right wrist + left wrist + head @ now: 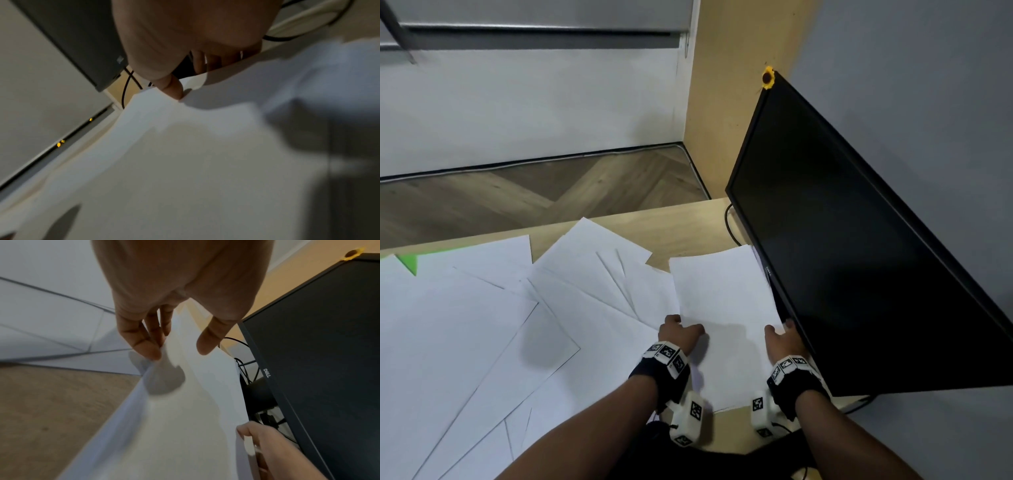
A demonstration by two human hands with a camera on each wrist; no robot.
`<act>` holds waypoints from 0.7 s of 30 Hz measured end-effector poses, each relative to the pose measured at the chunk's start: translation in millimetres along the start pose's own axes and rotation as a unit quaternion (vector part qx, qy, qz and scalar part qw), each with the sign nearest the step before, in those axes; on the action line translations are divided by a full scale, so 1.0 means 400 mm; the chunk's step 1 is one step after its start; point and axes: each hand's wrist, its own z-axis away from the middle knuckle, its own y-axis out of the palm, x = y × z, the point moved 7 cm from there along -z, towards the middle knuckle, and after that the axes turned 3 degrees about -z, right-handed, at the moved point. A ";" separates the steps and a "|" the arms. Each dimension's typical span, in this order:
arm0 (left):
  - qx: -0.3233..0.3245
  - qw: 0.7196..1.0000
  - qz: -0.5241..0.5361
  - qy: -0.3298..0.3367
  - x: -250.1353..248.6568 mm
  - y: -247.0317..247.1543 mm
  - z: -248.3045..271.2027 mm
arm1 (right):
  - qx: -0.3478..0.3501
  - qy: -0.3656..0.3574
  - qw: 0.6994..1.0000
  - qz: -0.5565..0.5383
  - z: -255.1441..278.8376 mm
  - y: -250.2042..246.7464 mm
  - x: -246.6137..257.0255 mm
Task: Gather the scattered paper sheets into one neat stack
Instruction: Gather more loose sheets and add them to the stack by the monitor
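Observation:
White paper sheets (pixel 465 342) lie scattered and overlapping across the left and middle of the wooden table (pixel 688 226). On the right, by the monitor, I hold a paper stack (pixel 722 291) between both hands, raised off the table. My left hand (pixel 681 327) grips its left edge: in the left wrist view the thumb (pixel 207 344) lies on top of the paper stack (pixel 185 418) and the fingers (pixel 144 344) curl under it. My right hand (pixel 780 332) pinches the right edge, with the thumb (pixel 174 91) on the paper stack (pixel 205 146) and the other fingers hidden behind it.
A black monitor (pixel 859 240) stands close on the right, almost touching my right hand, with black cables (pixel 244 368) behind the paper. A green scrap (pixel 409 262) shows at the far left among the sheets. Beyond the table's far edge is wooden floor (pixel 517 195).

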 end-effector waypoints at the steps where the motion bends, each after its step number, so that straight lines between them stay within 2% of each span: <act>1: 0.001 1.000 -0.006 -0.002 0.003 -0.009 0.001 | 0.009 0.000 1.000 -0.006 0.005 0.008 -0.006; 7: 0.019 0.998 -0.057 -0.003 0.033 -0.042 -0.011 | 0.048 -0.018 0.996 -0.079 0.041 0.034 -0.043; 11: 0.022 0.998 -0.057 0.005 0.055 -0.040 -0.008 | 0.091 -0.049 0.989 -0.105 0.075 0.039 -0.017; 16: 0.003 1.000 0.011 -0.008 0.075 -0.054 -0.003 | 0.133 -0.138 0.974 -0.121 0.150 0.016 0.069; 21: 0.039 0.989 0.141 -0.014 0.137 -0.073 -0.065 | 0.196 -0.213 0.932 -0.217 0.267 -0.029 0.178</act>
